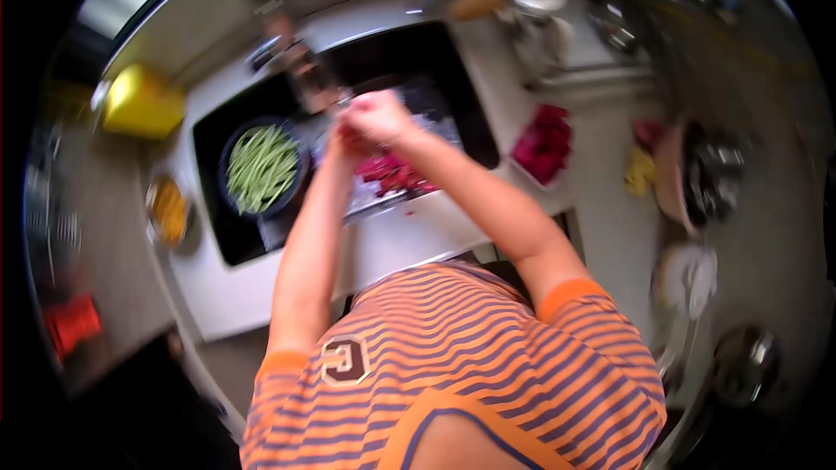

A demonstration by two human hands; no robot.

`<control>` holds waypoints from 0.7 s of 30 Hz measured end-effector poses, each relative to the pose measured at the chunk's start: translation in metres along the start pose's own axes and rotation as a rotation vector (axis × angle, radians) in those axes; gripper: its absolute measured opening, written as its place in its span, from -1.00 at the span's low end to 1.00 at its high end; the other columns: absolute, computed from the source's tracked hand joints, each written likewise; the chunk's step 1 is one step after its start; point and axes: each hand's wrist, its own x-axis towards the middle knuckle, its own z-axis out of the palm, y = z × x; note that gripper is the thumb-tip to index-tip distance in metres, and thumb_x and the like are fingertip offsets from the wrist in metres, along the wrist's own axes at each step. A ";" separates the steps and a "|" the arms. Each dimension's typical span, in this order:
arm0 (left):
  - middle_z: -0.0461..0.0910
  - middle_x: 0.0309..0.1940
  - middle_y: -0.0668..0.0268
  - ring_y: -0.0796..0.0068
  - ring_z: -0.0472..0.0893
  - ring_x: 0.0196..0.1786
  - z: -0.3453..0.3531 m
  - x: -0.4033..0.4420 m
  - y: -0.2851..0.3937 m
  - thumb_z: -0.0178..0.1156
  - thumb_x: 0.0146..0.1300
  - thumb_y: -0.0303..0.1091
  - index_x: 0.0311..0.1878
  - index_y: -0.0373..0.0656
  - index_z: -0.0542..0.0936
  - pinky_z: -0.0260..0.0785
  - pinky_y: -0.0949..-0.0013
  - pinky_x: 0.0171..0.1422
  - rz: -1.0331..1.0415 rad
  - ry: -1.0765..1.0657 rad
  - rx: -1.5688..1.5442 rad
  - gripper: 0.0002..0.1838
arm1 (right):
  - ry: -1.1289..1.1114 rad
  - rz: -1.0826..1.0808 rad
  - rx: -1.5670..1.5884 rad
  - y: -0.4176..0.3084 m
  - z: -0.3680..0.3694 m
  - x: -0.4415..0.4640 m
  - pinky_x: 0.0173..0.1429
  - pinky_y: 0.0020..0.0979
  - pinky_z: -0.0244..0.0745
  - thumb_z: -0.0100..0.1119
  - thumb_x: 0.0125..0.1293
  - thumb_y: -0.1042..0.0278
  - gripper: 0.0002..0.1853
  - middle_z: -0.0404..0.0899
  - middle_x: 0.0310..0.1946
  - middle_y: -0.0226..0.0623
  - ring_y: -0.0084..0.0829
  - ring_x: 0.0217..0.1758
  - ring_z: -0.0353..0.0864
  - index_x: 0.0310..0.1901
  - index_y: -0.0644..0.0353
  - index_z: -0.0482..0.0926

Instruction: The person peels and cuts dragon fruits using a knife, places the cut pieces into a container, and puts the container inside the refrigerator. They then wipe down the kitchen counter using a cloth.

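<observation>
My left hand (348,137) and my right hand (378,117) are pressed together over the black sink, just below the end of the faucet (305,70). The right hand's fingers are curled in, and whatever lies inside them is hidden. My left hand is partly covered by the right one and smeared by motion, so its fingers do not show. Beneath my hands, deep-red chopped pieces (392,176) lie in the sink on a pale, shiny surface. Left of my forearms stands a dark round bowl (303,161) full of green beans (260,169).
A container of dark pink pieces (542,146) stands on the counter right of the sink. To the left are a yellow container (143,103) and a small bowl with orange-yellow contents (168,211). A pink pot (669,178) and a round lid-like item (686,278) are farther right.
</observation>
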 end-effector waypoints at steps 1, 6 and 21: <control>0.47 -0.63 0.45 0.55 0.42 -0.67 -0.040 0.063 -0.004 0.13 0.15 -0.12 -0.33 -0.02 0.58 0.20 0.51 -0.69 0.051 -0.102 0.221 -0.80 | 0.053 -0.034 -0.090 0.005 -0.009 -0.002 -0.41 -0.48 0.47 0.17 0.13 0.36 -0.83 0.60 -0.59 -0.28 -0.56 -0.53 0.57 -0.50 0.28 0.61; 0.53 -0.48 0.38 0.58 0.44 -0.63 -0.063 0.095 0.102 0.12 0.22 -0.14 -0.25 -0.07 0.52 0.28 0.53 -0.62 0.230 -0.168 0.157 -0.79 | 0.309 -0.033 -0.249 0.031 -0.047 -0.026 -0.29 -0.37 0.43 0.20 0.08 0.17 -0.76 0.59 -0.57 -0.20 -0.35 -0.46 0.58 -0.45 0.20 0.64; 0.57 -0.09 0.25 0.50 0.54 -0.10 -0.061 -0.021 0.041 0.33 0.06 -0.27 0.15 -0.28 0.43 0.37 0.45 -0.01 0.418 -0.315 1.113 -0.42 | 0.129 -0.028 -0.536 0.056 -0.014 -0.040 -0.11 -0.13 0.43 0.14 0.13 0.15 -0.71 0.60 -0.40 -0.02 -0.01 -0.25 0.58 -0.34 0.24 0.59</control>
